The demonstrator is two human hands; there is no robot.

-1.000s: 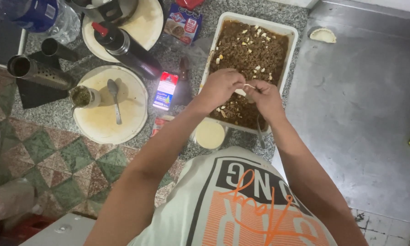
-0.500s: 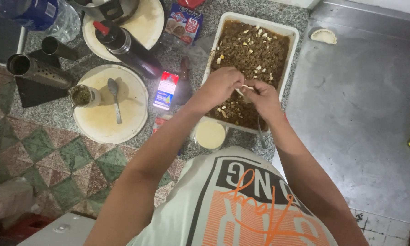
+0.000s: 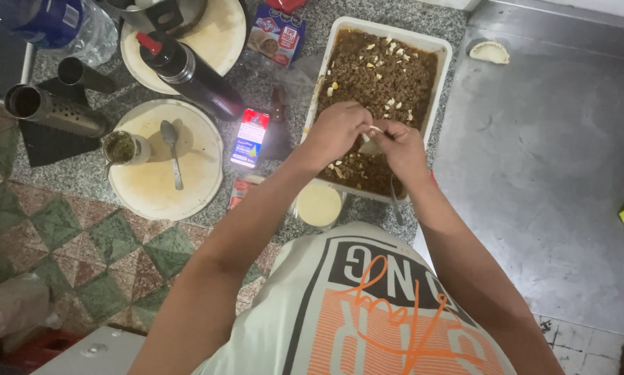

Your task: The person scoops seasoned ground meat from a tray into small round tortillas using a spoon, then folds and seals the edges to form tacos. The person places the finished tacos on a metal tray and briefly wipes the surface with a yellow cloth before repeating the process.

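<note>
my left hand (image 3: 338, 132) and right hand (image 3: 401, 147) pinch a half-closed dough round (image 3: 370, 144) together over the tray (image 3: 446, 73) of filling, one finished pastry (image 3: 489, 51) lying beyond my right, more rounds (image 3: 318, 205) waiting below.

This is a kitchen, likely a home one: a speckled grey granite bench (image 3: 270, 90) carries a white rectangular baking tray of brown minced filling (image 3: 440, 52), round pale wooden boards (image 3: 152, 184), a dark glass bottle with a red cap (image 3: 187, 73) and a metal spoon (image 3: 172, 149), beside a steel worktop (image 3: 534, 173) with a folded raw pastry (image 3: 489, 51).
</note>
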